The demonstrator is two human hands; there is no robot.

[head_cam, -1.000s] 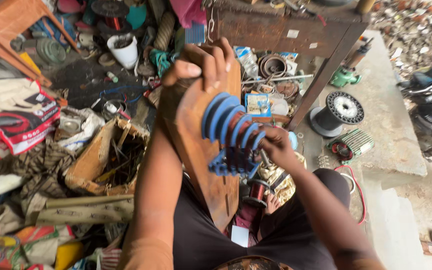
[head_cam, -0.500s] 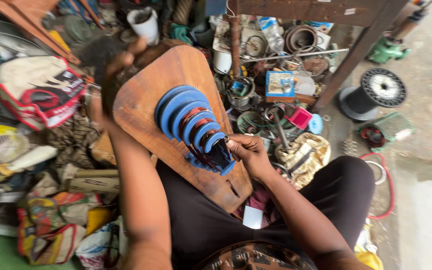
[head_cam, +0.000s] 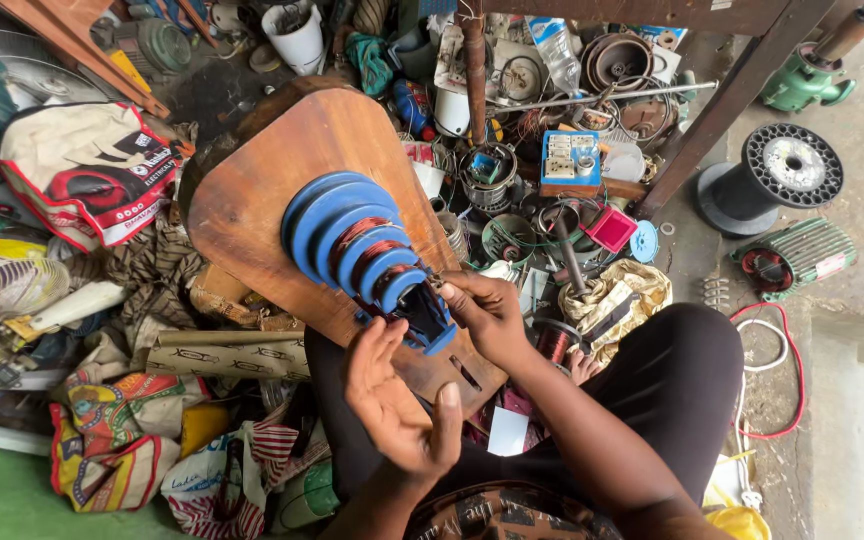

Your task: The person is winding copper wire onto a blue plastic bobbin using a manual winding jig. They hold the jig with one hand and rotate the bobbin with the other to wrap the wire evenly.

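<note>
A rounded wooden board (head_cam: 282, 180) rests tilted against my lap. On it sits a blue stepped coil former (head_cam: 357, 245) with copper wire wound in its grooves. My right hand (head_cam: 487, 315) pinches the small blue end of the former. My left hand (head_cam: 397, 405) hovers just below the former, palm up and fingers spread, with its fingertips close to the blue base.
Motor parts, stators and copper coils (head_cam: 552, 200) lie heaped ahead. Printed bags (head_cam: 87, 170) and cardboard pile up at the left. A black wire spool (head_cam: 777, 175) and a green motor housing (head_cam: 792, 255) stand at the right by a table leg (head_cam: 712, 110).
My left hand has let go of the board's top edge and come down under the former. The board has tipped lower toward my lap. My right hand stays at the former's small end.
</note>
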